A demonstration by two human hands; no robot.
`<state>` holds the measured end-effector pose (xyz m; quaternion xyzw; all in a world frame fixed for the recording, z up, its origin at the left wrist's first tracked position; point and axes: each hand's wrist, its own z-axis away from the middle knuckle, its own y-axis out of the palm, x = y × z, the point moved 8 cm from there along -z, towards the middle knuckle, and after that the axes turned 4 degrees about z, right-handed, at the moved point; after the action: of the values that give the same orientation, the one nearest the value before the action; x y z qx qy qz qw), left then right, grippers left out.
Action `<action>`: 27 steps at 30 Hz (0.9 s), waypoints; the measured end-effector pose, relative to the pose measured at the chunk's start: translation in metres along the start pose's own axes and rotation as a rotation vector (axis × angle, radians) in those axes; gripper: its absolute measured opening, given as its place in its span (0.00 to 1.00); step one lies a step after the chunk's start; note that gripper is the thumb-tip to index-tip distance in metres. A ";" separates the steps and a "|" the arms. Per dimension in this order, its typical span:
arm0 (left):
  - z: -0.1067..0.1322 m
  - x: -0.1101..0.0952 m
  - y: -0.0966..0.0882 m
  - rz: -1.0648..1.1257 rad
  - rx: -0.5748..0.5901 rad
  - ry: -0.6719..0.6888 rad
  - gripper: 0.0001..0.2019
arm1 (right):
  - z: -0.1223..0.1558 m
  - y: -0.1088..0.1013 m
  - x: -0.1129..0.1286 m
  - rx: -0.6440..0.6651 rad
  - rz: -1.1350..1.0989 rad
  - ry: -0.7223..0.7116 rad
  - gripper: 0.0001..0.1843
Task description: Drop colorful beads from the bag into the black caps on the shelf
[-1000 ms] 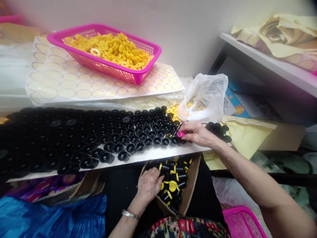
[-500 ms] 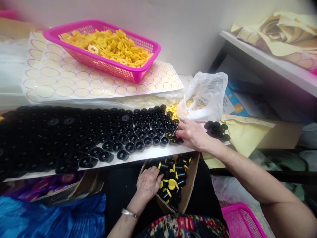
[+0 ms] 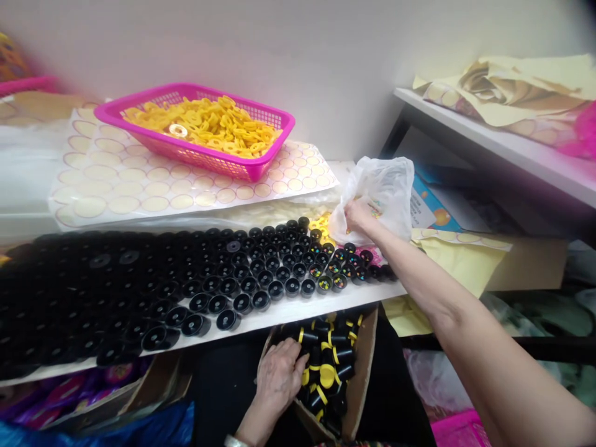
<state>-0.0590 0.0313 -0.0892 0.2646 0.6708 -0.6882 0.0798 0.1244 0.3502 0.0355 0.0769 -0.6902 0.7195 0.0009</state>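
My right hand (image 3: 359, 214) reaches into a white plastic bag (image 3: 388, 180) of small multicoloured beads; its fingertips are hidden in the bag. My left hand (image 3: 280, 374) lies over the left edge of a cardboard box (image 3: 365, 366), fingers loosely spread and holding nothing I can see. Inside that box are several black containers with yellow caps (image 3: 327, 375). Rows of open black cups (image 3: 228, 319) stand on the white work surface (image 3: 274, 318). Several cups at the right end, nearest my right forearm, have coloured beads (image 3: 325, 283) at the bottom.
Behind the cups, a pink basket (image 3: 251, 167) of yellow ring-shaped pieces (image 3: 209, 124) sits on sheets of round stickers (image 3: 181, 202). More yellow pieces (image 3: 321, 225) lie beside the bag. A white shelf (image 3: 488, 133) juts in at right, above yellow paper (image 3: 465, 257).
My right hand has moved from the cups up into the plastic bag, uncovering bead-filled cups at the right end. My left hand stays at the box. The view has tilted upward slightly.
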 end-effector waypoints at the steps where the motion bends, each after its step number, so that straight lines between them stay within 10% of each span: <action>1: 0.000 0.000 0.000 0.002 0.003 -0.001 0.06 | -0.003 0.003 0.003 0.023 -0.029 -0.023 0.10; 15: 0.003 0.001 -0.002 0.011 -0.073 0.019 0.05 | 0.033 -0.032 0.005 -0.082 -0.951 -0.095 0.13; 27: 0.003 0.003 -0.001 0.007 -0.070 0.009 0.04 | 0.019 -0.006 0.106 0.019 -0.015 -0.467 0.13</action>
<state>-0.0626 0.0296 -0.0893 0.2672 0.6939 -0.6628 0.0882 0.0223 0.3202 0.0544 0.2463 -0.6642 0.6887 -0.1543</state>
